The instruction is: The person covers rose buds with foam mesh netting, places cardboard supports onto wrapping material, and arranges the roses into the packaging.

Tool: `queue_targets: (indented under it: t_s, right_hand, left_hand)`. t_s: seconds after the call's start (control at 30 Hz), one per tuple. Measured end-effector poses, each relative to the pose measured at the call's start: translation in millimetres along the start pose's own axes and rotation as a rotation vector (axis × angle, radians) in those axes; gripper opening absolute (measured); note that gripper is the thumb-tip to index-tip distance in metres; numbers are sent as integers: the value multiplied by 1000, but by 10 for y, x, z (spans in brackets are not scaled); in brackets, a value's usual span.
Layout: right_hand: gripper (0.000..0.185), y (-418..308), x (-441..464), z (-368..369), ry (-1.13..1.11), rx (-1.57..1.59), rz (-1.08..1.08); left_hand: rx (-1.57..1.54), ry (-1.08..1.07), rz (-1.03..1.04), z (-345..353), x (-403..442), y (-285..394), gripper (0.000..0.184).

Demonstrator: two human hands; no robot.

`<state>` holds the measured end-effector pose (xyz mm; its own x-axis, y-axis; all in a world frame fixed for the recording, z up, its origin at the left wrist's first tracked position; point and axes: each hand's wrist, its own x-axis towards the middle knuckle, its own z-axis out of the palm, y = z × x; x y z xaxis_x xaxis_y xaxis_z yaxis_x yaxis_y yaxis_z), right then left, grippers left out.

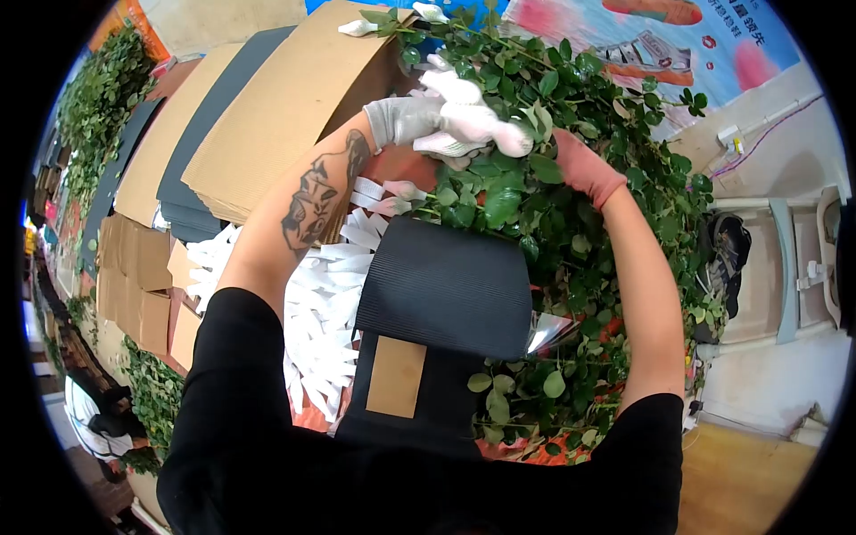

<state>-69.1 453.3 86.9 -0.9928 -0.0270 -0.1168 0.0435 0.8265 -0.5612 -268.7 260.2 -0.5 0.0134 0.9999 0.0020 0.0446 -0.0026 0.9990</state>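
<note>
My left hand (415, 123), in a grey-white glove, is closed around several roses with white sleeves over their buds (473, 120). My right hand (587, 169), in a pink glove, is closed at the leafy rose stems (546, 168) just right of those buds; leaves partly hide its fingertips. Below my hands, two pale pink rose buds (397, 198) lie beside the black corrugated sheet (446, 285). Loose white foam sleeves (321, 312) are piled to the left of this sheet.
Stacked brown cardboard sheets (285, 98) stand at upper left, with folded cardboard (134, 276) beneath. Leafy rose stems (642, 205) crowd the right side. A printed poster (660, 53) is behind them. Toward the right stands a pale chair (758, 259). Another person (89, 419) is at lower left.
</note>
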Motion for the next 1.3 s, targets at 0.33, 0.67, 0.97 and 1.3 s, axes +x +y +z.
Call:
queue_targets:
  t_s: [0.33, 0.67, 0.97, 1.3]
  right_hand:
    - [35, 205, -624, -852, 599, -140, -135]
    - [46, -268, -706, -373, 259, -221, -23]
    - [60, -195, -327, -138, -192, -126, 125]
    - [53, -201, -599, -159, -44, -216, 65]
  left_hand:
    - [1190, 111, -585, 471, -373, -815, 49]
    - [-332, -131, -516, 97, -385, 364, 43]
    - [-553, 292, -230, 97, -523, 373, 34]
    - [-529, 32, -177, 377, -582, 713, 40]
